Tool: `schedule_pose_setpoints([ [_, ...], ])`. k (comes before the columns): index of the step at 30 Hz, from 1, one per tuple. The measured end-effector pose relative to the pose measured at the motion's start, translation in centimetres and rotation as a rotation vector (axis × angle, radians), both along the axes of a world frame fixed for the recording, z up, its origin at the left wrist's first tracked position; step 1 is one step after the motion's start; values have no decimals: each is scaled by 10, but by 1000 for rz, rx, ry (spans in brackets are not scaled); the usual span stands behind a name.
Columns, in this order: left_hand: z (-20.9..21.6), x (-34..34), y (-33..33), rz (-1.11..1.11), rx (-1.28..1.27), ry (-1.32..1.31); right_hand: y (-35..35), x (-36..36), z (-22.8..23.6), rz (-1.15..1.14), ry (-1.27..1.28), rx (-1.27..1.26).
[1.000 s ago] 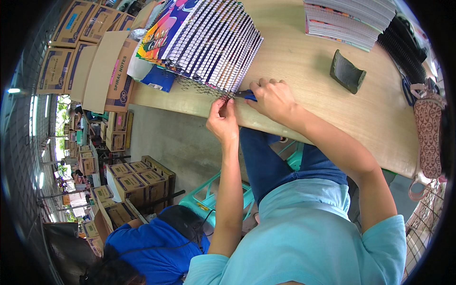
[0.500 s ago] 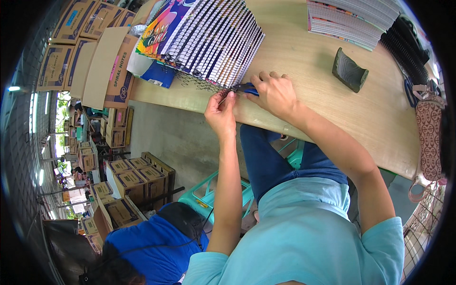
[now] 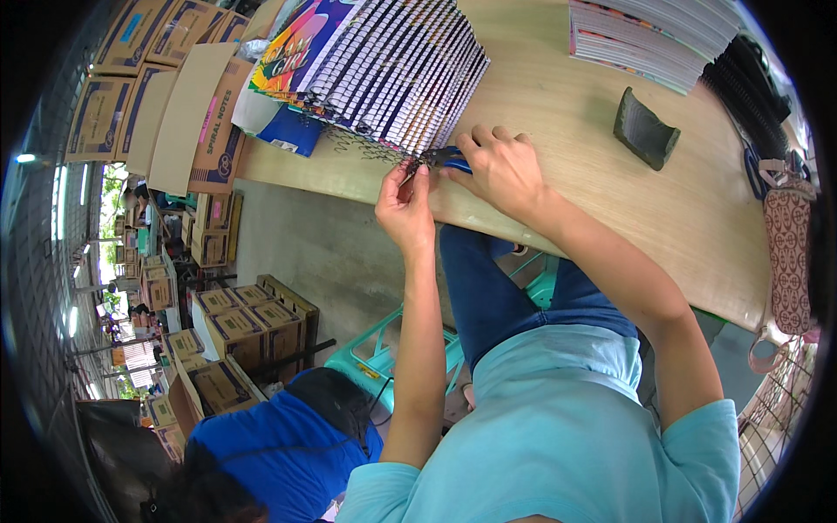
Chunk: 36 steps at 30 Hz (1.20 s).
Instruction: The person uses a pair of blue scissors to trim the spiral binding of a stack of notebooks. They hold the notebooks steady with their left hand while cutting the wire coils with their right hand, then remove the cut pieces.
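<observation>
A tall stack of spiral notebooks (image 3: 401,74) with colourful covers stands at the far middle of the table, its bound edges facing me. Near its front corner, my right hand (image 3: 501,170) grips blue-handled pliers (image 3: 449,159), their dark jaws pointing left. Just beside the jaws, my left hand (image 3: 407,205) pinches the end of a black spiral wire (image 3: 417,164) between thumb and fingers. More loose black coil ends (image 3: 362,146) hang out along the front of the stack. The fingertips partly hide where jaws and wire meet.
On the table (image 3: 558,122) lie a dark curved piece (image 3: 645,129), another notebook stack (image 3: 649,39), black coils (image 3: 750,91), scissors (image 3: 755,170) and a patterned pouch (image 3: 789,253). Cardboard boxes (image 3: 196,131) stand left. A person in blue (image 3: 283,436) is at lower left, beside a green stool (image 3: 366,353).
Both hands stay at the stack's front corner. The pliers and fingers have shifted only slightly, and the whole view has moved a little.
</observation>
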State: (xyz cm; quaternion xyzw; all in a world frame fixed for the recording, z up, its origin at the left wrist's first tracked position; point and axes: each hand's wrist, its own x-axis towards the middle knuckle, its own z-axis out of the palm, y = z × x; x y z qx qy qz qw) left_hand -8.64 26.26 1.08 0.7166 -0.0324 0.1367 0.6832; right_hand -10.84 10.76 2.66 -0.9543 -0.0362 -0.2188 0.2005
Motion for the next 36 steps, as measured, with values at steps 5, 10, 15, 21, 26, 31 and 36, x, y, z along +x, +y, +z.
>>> schedule_pose_setpoints([
  [5,-3,2,2,30,61,40,-6,-2,-5,35,37,116],
  [10,-4,-4,3,24,-15,10,-6,-10,6,18,-3,60],
  [15,1,-5,2,-6,34,-35,-1,-7,9,-14,-16,20],
  [21,3,-2,1,-18,-29,-14,-1,-1,3,28,128,80],
  [26,9,-7,6,-38,-91,20,-7,-14,18,-40,25,25],
  [31,16,-8,5,-78,-130,13,-5,-8,20,8,33,31],
  [36,21,-4,-2,-12,-147,74,-6,-2,11,38,100,68],
])
